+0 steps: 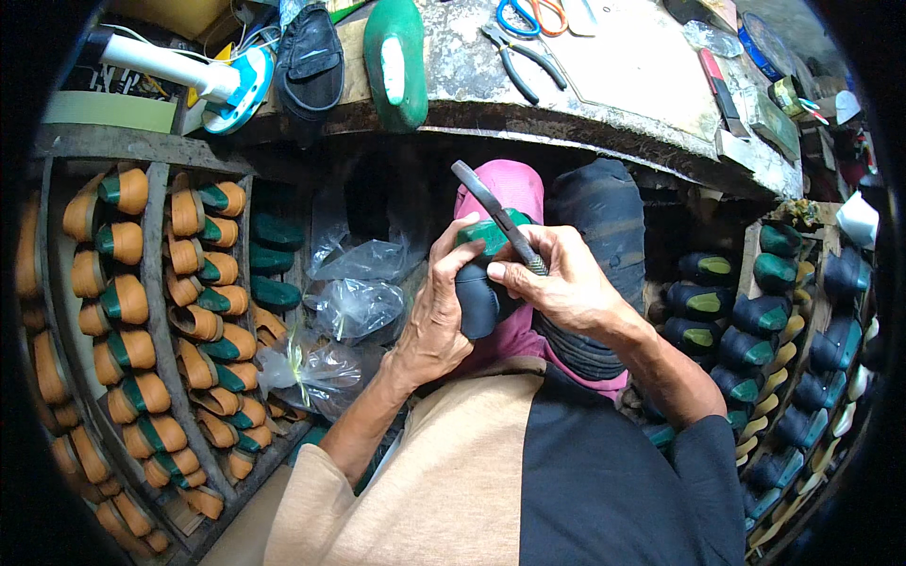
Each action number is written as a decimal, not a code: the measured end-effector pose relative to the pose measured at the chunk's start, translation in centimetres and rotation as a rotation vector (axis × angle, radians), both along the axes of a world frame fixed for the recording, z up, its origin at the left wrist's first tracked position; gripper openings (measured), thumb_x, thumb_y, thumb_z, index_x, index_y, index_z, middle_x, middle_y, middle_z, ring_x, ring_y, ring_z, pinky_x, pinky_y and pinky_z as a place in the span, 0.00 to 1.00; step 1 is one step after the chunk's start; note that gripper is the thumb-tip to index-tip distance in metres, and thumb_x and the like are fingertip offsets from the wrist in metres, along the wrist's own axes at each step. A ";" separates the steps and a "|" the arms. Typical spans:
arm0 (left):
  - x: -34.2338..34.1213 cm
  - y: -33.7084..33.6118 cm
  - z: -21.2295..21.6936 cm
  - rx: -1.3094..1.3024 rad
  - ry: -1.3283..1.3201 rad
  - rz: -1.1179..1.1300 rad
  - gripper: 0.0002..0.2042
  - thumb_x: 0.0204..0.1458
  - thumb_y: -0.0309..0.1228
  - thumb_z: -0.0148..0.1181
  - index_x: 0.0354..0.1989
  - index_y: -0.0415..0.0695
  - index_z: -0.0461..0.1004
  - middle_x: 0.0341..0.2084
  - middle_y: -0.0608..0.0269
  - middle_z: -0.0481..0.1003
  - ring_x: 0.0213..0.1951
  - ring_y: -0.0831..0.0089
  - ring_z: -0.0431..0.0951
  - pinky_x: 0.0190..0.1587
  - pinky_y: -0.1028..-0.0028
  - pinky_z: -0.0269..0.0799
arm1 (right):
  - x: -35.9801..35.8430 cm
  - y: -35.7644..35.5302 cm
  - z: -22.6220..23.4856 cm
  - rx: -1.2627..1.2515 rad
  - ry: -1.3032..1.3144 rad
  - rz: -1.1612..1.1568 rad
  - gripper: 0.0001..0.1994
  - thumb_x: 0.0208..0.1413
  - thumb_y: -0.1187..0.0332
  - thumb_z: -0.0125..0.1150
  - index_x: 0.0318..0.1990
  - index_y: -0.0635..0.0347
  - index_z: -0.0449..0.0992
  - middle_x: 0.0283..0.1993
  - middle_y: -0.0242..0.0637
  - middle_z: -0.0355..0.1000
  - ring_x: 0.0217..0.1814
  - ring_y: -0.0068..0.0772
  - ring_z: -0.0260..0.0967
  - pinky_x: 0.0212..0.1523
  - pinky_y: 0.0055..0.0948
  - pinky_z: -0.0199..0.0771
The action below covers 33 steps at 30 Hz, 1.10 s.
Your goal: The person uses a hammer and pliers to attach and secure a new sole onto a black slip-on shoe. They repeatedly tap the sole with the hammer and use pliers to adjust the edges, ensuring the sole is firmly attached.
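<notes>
Pliers [500, 222] are clamped in the right hand [557, 283], fingers wrapped round the handles, metal nose sticking up and to the left over the shoe. The left hand [439, 311] is closed around a dark shoe upper on a green last [479, 283], held in the lap right over a pink cloth [510, 193], so both hands meet on that one piece, just below the edge of the workbench [604, 85]. On the bench sit another pair of pliers [524, 58], scissors with blue and orange handles [530, 14] and a green last [396, 57] lying flat. Racks on the left hold tan uppers on green lasts [142, 311], racks on the right dark ones [746, 330], and some clear plastic bags [354, 302] hang near the left knee.
</notes>
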<state>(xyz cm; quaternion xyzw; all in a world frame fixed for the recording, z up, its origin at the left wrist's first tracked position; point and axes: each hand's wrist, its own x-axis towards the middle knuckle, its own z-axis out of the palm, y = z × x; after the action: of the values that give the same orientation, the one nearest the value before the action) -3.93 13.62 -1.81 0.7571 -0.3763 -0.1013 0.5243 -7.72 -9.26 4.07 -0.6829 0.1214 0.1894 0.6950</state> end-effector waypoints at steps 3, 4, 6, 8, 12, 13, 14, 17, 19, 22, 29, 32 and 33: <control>0.1 -0.1 -0.8 -0.078 0.022 0.017 0.50 0.45 0.15 0.76 0.79 0.49 0.57 0.82 0.31 0.57 0.80 0.33 0.65 0.81 0.44 0.64 | -0.9 0.1 0.0 0.248 0.022 -0.074 0.11 0.75 0.63 0.73 0.48 0.61 0.81 0.33 0.26 0.74 0.31 0.17 0.68 0.33 0.24 0.69; 0.0 0.0 -1.0 -0.087 0.036 0.014 0.52 0.45 0.16 0.79 0.79 0.51 0.56 0.82 0.29 0.57 0.80 0.32 0.66 0.81 0.43 0.65 | -1.8 0.0 0.3 0.308 0.035 -0.092 0.11 0.77 0.62 0.70 0.51 0.61 0.78 0.36 0.30 0.77 0.31 0.19 0.73 0.32 0.25 0.73; 0.2 0.1 -1.4 -0.097 0.002 0.020 0.52 0.45 0.17 0.80 0.79 0.51 0.56 0.82 0.29 0.57 0.80 0.32 0.66 0.80 0.43 0.66 | -3.9 0.5 1.0 0.421 0.133 -0.122 0.10 0.78 0.64 0.65 0.50 0.62 0.75 0.33 0.37 0.78 0.30 0.28 0.79 0.33 0.31 0.81; 0.1 0.2 -1.5 -0.076 -0.026 0.036 0.52 0.46 0.19 0.83 0.78 0.51 0.55 0.81 0.28 0.58 0.79 0.32 0.67 0.79 0.43 0.68 | -5.8 1.1 2.1 0.443 0.172 -0.119 0.08 0.75 0.66 0.64 0.47 0.61 0.74 0.33 0.34 0.75 0.30 0.27 0.78 0.34 0.32 0.83; 0.1 0.0 -1.6 -0.092 0.010 0.057 0.52 0.46 0.21 0.85 0.78 0.51 0.55 0.79 0.27 0.60 0.78 0.33 0.68 0.79 0.45 0.68 | -8.7 2.5 5.7 0.389 0.191 -0.196 0.07 0.76 0.68 0.62 0.48 0.60 0.70 0.29 0.32 0.72 0.28 0.23 0.74 0.31 0.30 0.77; 0.1 -0.1 -1.5 -0.103 -0.002 0.065 0.52 0.46 0.21 0.85 0.77 0.50 0.55 0.79 0.27 0.61 0.78 0.34 0.68 0.79 0.45 0.68 | -8.7 2.8 6.4 0.346 0.143 -0.204 0.07 0.77 0.69 0.62 0.48 0.60 0.70 0.29 0.31 0.72 0.27 0.23 0.72 0.30 0.30 0.75; 0.0 -0.2 -1.5 -0.096 -0.015 0.068 0.52 0.47 0.21 0.86 0.77 0.50 0.55 0.79 0.27 0.61 0.78 0.34 0.68 0.79 0.45 0.68 | -8.2 2.9 6.8 0.337 0.116 -0.214 0.07 0.76 0.68 0.62 0.47 0.60 0.71 0.28 0.30 0.72 0.26 0.22 0.71 0.29 0.30 0.75; -0.1 -0.6 -1.5 -0.088 -0.017 0.076 0.50 0.49 0.22 0.85 0.77 0.49 0.56 0.79 0.27 0.61 0.78 0.35 0.69 0.80 0.45 0.66 | -5.1 2.3 6.7 0.243 0.329 -0.014 0.09 0.73 0.65 0.61 0.44 0.60 0.72 0.27 0.31 0.72 0.23 0.22 0.70 0.27 0.30 0.74; -0.1 -0.7 -1.4 -0.112 -0.009 0.073 0.48 0.51 0.23 0.84 0.77 0.48 0.56 0.79 0.27 0.61 0.78 0.35 0.69 0.80 0.45 0.64 | -4.1 1.5 7.2 0.262 0.350 -0.063 0.10 0.72 0.65 0.62 0.42 0.61 0.72 0.26 0.31 0.70 0.20 0.22 0.68 0.23 0.31 0.72; -0.4 -0.5 -1.3 -0.082 0.002 0.099 0.47 0.51 0.22 0.83 0.76 0.48 0.57 0.79 0.29 0.61 0.77 0.36 0.69 0.80 0.46 0.65 | -5.4 0.9 9.0 0.324 0.164 -0.200 0.11 0.72 0.64 0.64 0.42 0.62 0.72 0.26 0.35 0.72 0.22 0.26 0.71 0.24 0.30 0.75; -0.7 -1.1 -0.8 -0.054 -0.032 0.081 0.46 0.53 0.22 0.82 0.77 0.49 0.56 0.79 0.30 0.60 0.77 0.39 0.68 0.79 0.47 0.65 | -5.4 2.2 6.4 0.314 0.374 -0.091 0.04 0.71 0.71 0.59 0.45 0.61 0.72 0.27 0.31 0.71 0.23 0.22 0.72 0.26 0.28 0.77; -0.9 -1.1 -0.5 -0.063 -0.024 0.088 0.47 0.55 0.25 0.83 0.78 0.49 0.54 0.79 0.32 0.60 0.78 0.42 0.68 0.80 0.47 0.64 | -6.7 2.6 5.4 0.379 0.135 -0.160 0.06 0.70 0.68 0.57 0.44 0.62 0.72 0.25 0.32 0.71 0.20 0.24 0.71 0.23 0.30 0.75; -0.9 -1.1 -0.4 -0.039 -0.031 0.092 0.47 0.55 0.26 0.84 0.78 0.49 0.54 0.79 0.32 0.60 0.78 0.42 0.68 0.80 0.47 0.64 | -7.2 2.4 5.3 0.361 0.120 -0.139 0.07 0.71 0.67 0.57 0.43 0.62 0.72 0.25 0.32 0.71 0.19 0.25 0.71 0.23 0.31 0.74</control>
<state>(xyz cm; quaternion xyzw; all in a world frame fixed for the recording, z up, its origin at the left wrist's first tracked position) -4.87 12.48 -2.17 0.7647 -0.3511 -0.0582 0.5372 -14.93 -6.91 9.35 -0.5248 0.1734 0.1999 0.8091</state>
